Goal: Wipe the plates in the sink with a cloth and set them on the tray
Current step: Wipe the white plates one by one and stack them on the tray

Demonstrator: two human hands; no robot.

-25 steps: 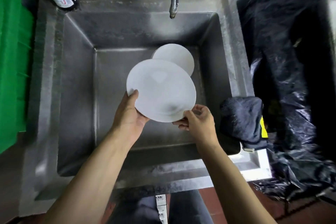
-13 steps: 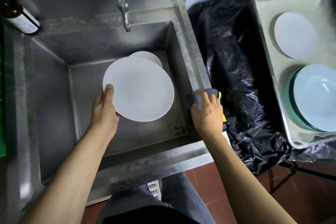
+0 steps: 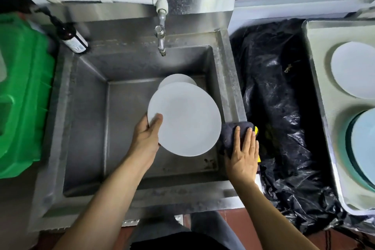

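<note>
My left hand [image 3: 147, 134] grips a white plate [image 3: 186, 119] by its left edge, thumb on top, and holds it tilted above the steel sink [image 3: 91, 117]. A second white plate [image 3: 176, 79] lies in the basin behind it, mostly hidden. My right hand [image 3: 243, 154] rests with straight fingers on a dark cloth [image 3: 228, 134] that lies on the sink's right rim. The pale tray [image 3: 318, 67] stands at the far right. It carries one white plate [image 3: 355, 69] and a stack of pale blue plates [image 3: 365, 148].
A black plastic bag [image 3: 274, 87] fills the gap between sink and tray. The tap [image 3: 161, 40] hangs over the basin's back. A brown bottle [image 3: 72, 36] stands at the back left corner, and a green crate [image 3: 22, 91] sits to the left.
My right hand let go of the plate and moved right onto the cloth on the rim. My left hand alone holds the plate now. The view swung right, then back a little.
</note>
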